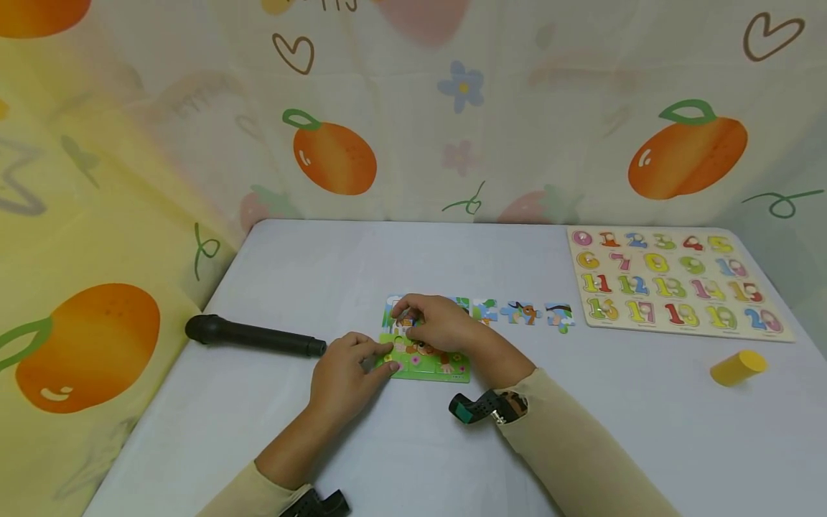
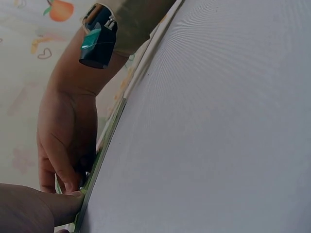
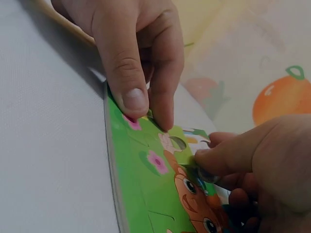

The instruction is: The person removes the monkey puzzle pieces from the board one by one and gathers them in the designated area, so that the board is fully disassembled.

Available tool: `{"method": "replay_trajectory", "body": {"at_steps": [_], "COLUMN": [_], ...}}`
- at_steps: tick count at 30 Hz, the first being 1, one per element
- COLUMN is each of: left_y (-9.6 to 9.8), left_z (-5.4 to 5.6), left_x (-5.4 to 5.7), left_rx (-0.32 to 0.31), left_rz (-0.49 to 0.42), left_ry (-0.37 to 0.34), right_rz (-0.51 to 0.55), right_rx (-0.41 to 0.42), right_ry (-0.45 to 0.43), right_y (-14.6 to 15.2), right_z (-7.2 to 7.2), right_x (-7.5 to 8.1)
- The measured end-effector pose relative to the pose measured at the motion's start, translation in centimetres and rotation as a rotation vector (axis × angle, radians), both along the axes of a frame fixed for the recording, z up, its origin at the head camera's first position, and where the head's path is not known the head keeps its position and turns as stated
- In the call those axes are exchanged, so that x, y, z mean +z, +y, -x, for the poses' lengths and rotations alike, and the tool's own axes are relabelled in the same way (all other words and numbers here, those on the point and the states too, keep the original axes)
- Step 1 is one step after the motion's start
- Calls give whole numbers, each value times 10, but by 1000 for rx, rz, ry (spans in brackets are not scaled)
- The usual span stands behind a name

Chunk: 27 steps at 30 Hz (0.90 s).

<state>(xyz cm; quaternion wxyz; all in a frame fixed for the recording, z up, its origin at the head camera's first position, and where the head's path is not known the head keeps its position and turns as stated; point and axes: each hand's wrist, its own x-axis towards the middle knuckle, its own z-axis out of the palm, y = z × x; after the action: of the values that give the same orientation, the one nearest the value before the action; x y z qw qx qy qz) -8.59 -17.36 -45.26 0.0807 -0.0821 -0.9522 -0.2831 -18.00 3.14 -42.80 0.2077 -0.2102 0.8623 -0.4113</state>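
A small jigsaw puzzle [image 1: 423,370] lies flat on the table, green with pink flowers and a brown cartoon animal [image 3: 189,196]. At its left edge, my left hand [image 1: 345,373] presses thumb and forefinger onto the green surface, as the right wrist view shows close up. My right hand [image 1: 442,327] reaches over the upper part and pinches a puzzle piece at the upper left, mostly hidden by its fingers. Loose to the right lie a puzzle piece with green and blue [image 1: 484,310], one with a brown figure [image 1: 520,313] and one with a dark branch [image 1: 559,316].
Left of the puzzle lies a black microphone [image 1: 255,336], its end near my left hand. A number board [image 1: 678,334] with coloured numerals sits at the back right. A yellow cylinder [image 1: 738,368] rests on its side on the white table [image 1: 310,258]. A patterned cloth [image 1: 413,143] hangs behind.
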Motion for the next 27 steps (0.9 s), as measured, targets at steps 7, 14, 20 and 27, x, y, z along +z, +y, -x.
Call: {"method": "replay_trajectory", "body": {"at_steps": [7,14,20,27], "left_y": [0,0,0,0], "left_z": [0,0,1,1], "left_x": [0,0,0,1], "left_rx": [1,6,9,6], "left_rz": [-10,-5,-2,-8], "left_ry": [9,10,20,17], "right_rz": [7,45,37,35], "right_rx": [37,25,32,67], "right_ry": [25,11,33,51], "right_y": [3,4,6,8], "right_z": [0,1,1,4], "right_x": [0,-1,-1,-2]}}
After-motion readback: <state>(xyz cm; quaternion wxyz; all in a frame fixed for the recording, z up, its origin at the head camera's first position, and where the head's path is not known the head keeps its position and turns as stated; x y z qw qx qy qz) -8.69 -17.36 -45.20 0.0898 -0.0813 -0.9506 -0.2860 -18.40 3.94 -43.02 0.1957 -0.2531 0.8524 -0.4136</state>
